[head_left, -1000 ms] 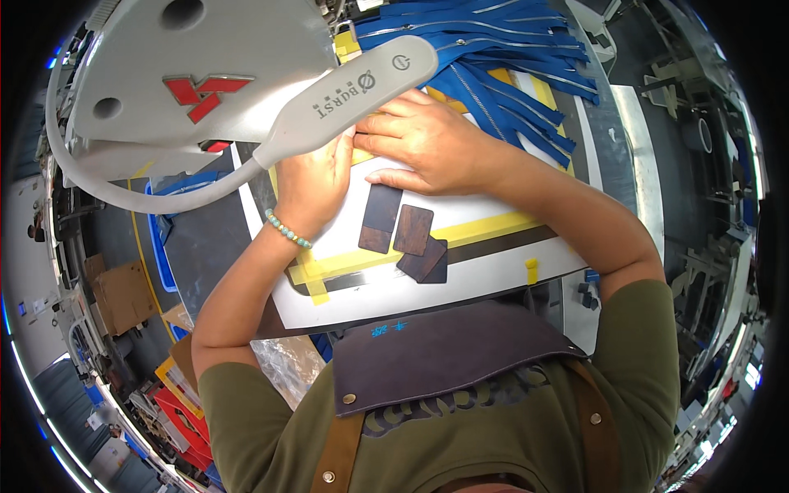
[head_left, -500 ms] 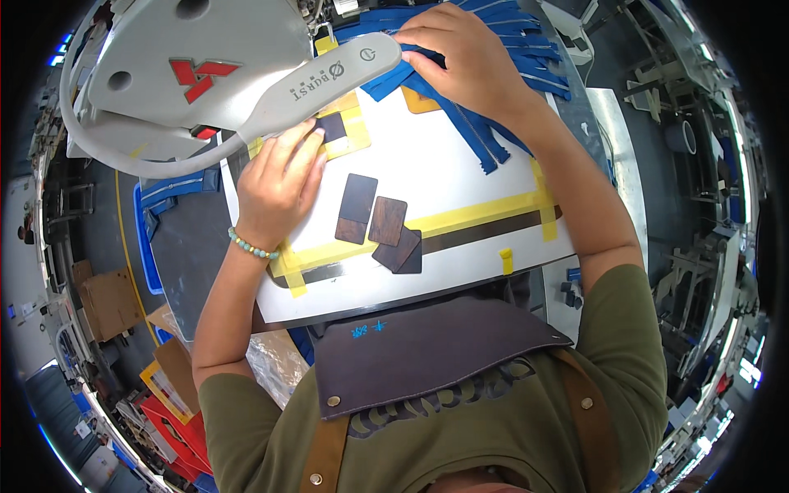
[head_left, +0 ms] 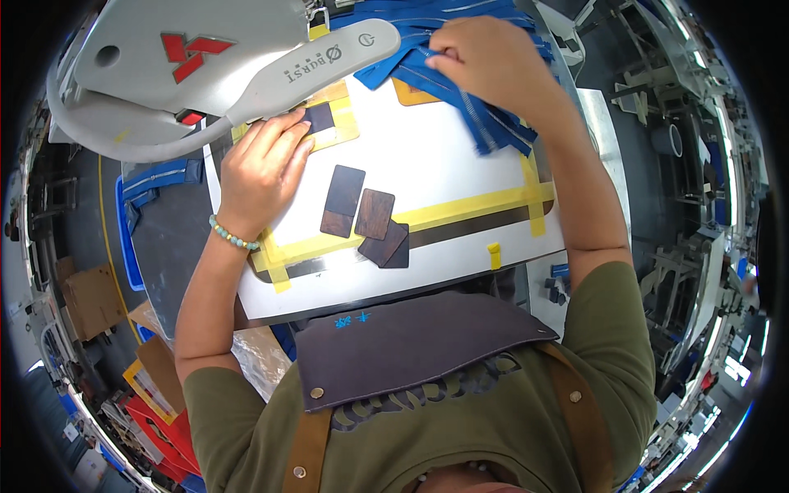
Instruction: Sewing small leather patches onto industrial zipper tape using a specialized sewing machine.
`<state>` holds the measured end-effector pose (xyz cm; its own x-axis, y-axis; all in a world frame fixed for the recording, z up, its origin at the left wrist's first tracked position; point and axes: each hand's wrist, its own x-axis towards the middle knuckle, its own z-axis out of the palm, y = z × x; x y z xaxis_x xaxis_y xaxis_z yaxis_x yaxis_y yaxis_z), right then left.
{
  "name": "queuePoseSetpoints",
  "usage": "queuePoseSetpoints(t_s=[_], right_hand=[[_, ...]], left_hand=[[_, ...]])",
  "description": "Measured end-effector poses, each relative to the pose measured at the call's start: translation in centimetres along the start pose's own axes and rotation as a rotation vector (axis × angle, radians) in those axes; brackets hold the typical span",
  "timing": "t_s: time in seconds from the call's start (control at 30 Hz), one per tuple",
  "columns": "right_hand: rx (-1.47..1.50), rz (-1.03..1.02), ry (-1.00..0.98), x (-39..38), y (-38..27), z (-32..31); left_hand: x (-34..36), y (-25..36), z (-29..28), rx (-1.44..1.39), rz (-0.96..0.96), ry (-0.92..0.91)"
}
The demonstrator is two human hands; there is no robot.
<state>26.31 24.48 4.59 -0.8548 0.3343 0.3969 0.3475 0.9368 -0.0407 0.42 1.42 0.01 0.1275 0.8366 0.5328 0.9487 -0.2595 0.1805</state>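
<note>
Metal-toothed blue cloth zips [head_left: 427, 76] gleam at 12 o'clock, smooth grey machine housing [head_left: 148, 78] at 10, matt leather-like apron [head_left: 419, 347] at 6.

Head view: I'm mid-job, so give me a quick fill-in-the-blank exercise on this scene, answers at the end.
1. Around the wrist of the left hand is a beaded ____.
2. The zipper strips by the right hand are ____ in colour.
3. The long tape strip across the white work surface is ____.
4. The emblem on the grey machine is mainly ____.

Missing words: bracelet; blue; yellow; red.
</note>
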Motion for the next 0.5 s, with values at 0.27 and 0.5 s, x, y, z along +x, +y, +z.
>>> queuePoseSetpoints(t_s=[0.27, 0.5], right_hand=[[0.119, 0.187, -0.093, 0.8, -2.1, -10.0], [0.217, -0.081, 0.093, -1.1, 0.2, -9.3]], left_hand=[[-0.6, -0.4, 0.2, -0.007, 0.011, -0.002], [-0.7, -0.3, 0.1, -0.015, 0.012, -0.007]])
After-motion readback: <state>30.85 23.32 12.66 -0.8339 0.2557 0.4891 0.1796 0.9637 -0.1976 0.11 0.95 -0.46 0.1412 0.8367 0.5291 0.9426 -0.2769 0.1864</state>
